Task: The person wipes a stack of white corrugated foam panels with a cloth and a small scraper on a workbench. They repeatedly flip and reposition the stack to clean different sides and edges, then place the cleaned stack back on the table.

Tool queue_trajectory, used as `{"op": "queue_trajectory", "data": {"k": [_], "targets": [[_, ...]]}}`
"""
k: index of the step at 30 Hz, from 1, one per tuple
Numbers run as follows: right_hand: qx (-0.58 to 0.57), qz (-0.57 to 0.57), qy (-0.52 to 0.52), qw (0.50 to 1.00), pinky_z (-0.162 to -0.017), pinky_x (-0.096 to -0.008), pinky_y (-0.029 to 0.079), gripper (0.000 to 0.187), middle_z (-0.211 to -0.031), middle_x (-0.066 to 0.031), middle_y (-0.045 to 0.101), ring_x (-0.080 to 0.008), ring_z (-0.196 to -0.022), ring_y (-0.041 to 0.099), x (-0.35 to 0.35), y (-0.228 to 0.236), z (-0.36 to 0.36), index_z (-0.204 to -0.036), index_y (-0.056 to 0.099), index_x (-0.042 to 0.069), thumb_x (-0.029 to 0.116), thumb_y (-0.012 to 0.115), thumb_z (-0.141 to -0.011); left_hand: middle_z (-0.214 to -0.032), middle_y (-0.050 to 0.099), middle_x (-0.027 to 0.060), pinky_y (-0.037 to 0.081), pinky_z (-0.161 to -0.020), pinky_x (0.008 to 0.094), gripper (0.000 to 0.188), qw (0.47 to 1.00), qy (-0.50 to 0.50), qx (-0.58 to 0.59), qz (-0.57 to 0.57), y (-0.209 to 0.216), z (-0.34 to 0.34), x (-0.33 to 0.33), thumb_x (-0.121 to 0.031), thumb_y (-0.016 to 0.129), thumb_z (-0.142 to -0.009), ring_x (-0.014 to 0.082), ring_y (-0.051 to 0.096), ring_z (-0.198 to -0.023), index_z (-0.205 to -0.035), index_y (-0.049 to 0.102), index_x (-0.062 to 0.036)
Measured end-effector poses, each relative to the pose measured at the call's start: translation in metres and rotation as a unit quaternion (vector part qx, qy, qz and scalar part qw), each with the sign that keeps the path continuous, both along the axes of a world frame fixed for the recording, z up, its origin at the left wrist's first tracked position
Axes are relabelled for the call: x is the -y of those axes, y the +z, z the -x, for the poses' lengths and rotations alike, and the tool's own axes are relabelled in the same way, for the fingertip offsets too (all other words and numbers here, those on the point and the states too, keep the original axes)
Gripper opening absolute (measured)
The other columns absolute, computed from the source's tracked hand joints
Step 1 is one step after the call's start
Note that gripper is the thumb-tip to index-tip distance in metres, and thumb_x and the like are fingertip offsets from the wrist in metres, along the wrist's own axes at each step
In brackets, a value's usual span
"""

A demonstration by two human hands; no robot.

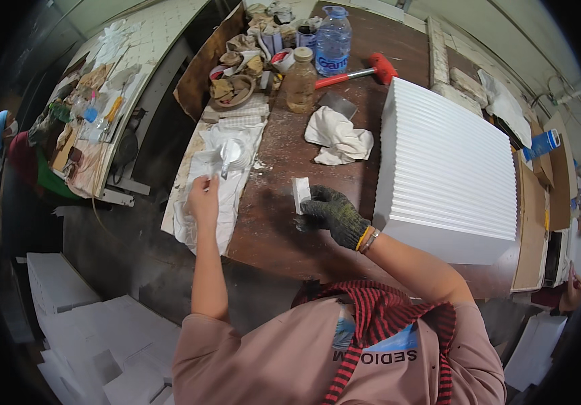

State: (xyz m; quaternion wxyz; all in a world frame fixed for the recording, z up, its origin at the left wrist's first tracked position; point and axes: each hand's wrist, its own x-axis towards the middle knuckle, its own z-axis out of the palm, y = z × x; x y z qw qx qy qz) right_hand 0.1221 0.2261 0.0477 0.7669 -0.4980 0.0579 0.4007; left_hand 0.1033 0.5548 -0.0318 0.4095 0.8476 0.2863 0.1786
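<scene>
My right hand (334,214), in a dark knitted glove with a yellow cuff, grips a small white rectangular block (301,194) upright above the brown tabletop. My bare left hand (203,198) is over the crumpled white sheet (199,165) at the table's left side. Its fingers are drawn together in a pinch; what they hold, if anything, is too small to tell. Just beyond them a shallow white dish (238,154) rests on the sheet, with a thin grey tool end (225,169) at its near edge. White crumbs lie to the dish's right.
A large stack of ribbed white pieces (449,162) stands at the right. Beyond my hands are a crumpled white cloth (338,135), a dark flat pad (338,105), a red mallet (384,68), a brownish jar (300,81), a water bottle (333,42) and a cluttered bowl (232,93).
</scene>
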Motion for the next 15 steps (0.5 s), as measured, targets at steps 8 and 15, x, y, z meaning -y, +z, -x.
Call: {"op": "queue_trajectory", "data": {"k": [8,15], "targets": [[-0.038,0.006,0.045,0.998,-0.07,-0.0385,0.064,0.031,-0.094,-0.0103,0.068,-0.0226,-0.079,0.071,-0.042,-0.022,-0.009,-0.118,0.06,0.001,0.013,0.071,-0.092,-0.074,0.068,0.0042,0.045,-0.058,0.0239,0.014,0.969,0.006,0.09,0.23,0.003,-0.02,0.018,-0.009,0.069,-0.095,0.0082,0.058,-0.062,-0.088,0.069,0.0025],[-0.073,-0.006,0.029,0.997,-0.061,-0.0361,0.059,0.018,-0.084,-0.011,0.066,-0.0232,-0.068,0.067,-0.051,-0.025,-0.006,-0.102,0.062,0.002,0.015,0.07,-0.094,-0.07,0.065,0.0063,0.045,-0.057,0.0358,0.014,0.986,-0.035,0.059,-0.15,0.058,-0.014,-0.001,-0.014,0.071,-0.09,0.0188,0.06,-0.059,-0.086,0.068,-0.0013]]}}
